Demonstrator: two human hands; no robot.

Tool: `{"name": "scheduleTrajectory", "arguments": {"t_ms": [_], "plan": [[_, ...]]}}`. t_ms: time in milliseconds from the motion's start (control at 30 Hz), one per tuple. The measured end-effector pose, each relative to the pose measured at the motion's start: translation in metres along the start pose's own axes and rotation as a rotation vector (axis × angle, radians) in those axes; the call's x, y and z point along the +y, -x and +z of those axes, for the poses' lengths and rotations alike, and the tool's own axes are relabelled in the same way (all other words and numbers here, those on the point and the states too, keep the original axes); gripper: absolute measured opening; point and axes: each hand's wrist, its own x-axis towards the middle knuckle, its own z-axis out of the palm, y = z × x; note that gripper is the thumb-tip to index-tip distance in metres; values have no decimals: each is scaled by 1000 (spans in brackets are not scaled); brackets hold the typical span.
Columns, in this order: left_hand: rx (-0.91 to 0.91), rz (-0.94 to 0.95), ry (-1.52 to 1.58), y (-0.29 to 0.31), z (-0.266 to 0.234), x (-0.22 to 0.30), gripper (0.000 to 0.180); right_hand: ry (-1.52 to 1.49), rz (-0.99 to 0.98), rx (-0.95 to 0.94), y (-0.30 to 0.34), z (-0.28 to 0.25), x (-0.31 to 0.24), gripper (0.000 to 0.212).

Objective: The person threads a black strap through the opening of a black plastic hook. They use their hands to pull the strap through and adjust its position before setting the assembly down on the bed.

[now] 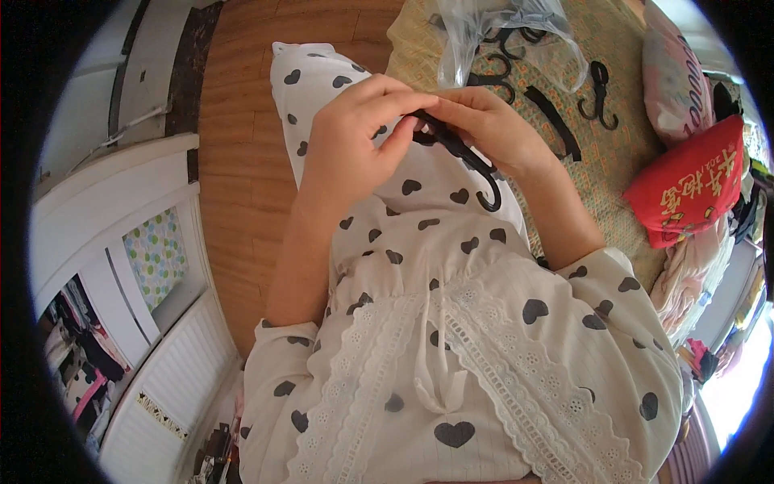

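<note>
In front of my lap, both hands come together on one black plastic hook piece (459,149). My left hand (359,133) is closed, thumb and fingers pinching its upper end. My right hand (496,133) is closed around the same end from the other side, its fingertips meeting those of my left. The curved hook end hangs free below my right hand. Part of the piece is hidden by my fingers.
On the patterned yellowish bed cover, a clear plastic bag (556,44) lies with several black hooks in and beside it. Nearby are a loose double-ended hook (598,97) and a black strip (555,123). A red cushion (693,189) is to the right; a white cabinet (165,323) stands left.
</note>
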Motion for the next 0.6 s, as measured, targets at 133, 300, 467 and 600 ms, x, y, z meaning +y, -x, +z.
{"name": "scheduleTrajectory", "arguments": {"t_ms": [133,300,467,600], "plan": [[-43,-1,-138,4,-2,7,29,167,-111,14,5,-4,11,27],[117,153,-191,9,5,3,21,84,-159,-103,14,-2,11,29],[337,249,-252,9,16,4,20,19,-186,-99,18,-1,5,38],[401,365,-404,11,17,12,19,28,-177,-101,16,0,9,31]]}}
